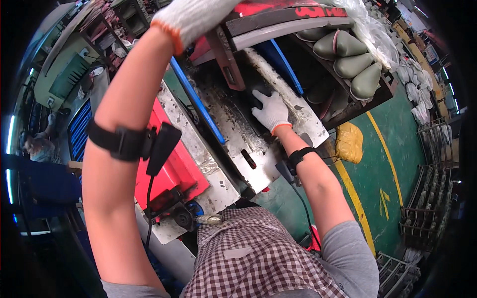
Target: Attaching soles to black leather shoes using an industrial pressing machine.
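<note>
The metal machine bed (261,176) lies ahead of the person, with the right hand (271,110) over its dark middle and the left hand (196,22) at the far left. The right hand's gloved fingers are spread and nothing shows in its grasp; whether it touches the surface is unclear. The left hand's fingers run out of view, so I cannot tell whether it grips anything.

Two blue strips edge the dark middle: a left strip (198,102) and a right strip (284,64). One slot (248,159) shows at the bed's near end. A single brown bar (227,62) slants down between the hands, below the curved grey frame (293,31), and blocks part of the far bed.

One red panel (181,171) sits left of the bed. At the far right, a shelf (365,107) holds at least four green rounded pieces (366,82), beside clear plastic (375,35). One yellow bundle (349,143) lies right of the right hand, above the green floor (402,144) in view.
</note>
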`<state>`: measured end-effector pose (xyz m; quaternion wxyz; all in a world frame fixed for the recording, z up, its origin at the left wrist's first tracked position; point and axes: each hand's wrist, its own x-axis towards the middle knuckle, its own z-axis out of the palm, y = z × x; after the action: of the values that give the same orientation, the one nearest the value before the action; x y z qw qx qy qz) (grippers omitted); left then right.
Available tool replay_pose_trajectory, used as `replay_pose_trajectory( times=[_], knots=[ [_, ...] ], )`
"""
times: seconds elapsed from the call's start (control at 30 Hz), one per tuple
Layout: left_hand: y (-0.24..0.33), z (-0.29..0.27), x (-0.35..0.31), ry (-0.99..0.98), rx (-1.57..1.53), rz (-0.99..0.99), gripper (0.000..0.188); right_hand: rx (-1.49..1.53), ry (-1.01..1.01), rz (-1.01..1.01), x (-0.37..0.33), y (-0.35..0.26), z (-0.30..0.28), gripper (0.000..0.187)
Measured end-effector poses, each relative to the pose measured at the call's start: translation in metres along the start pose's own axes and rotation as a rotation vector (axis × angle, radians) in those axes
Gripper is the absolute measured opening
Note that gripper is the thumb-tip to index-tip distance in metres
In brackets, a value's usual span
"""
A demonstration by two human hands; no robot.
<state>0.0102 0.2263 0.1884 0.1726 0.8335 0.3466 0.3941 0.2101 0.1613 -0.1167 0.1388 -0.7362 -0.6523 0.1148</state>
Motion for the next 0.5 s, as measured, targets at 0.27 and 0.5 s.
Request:
replay_pose_trajectory(
  times=[0.27,0.5],
  knots=[
    [0.002,0.029,0.020,-0.015,-0.044,-0.008,0.050,0.108,0.003,0.021,0.001,0.023,0.001,0.070],
    [0.006,0.108,-0.056,0.233,0.080,0.213,0.041,0.470,0.393,0.166,-0.065,0.094,-0.023,0.059]
  ],
)
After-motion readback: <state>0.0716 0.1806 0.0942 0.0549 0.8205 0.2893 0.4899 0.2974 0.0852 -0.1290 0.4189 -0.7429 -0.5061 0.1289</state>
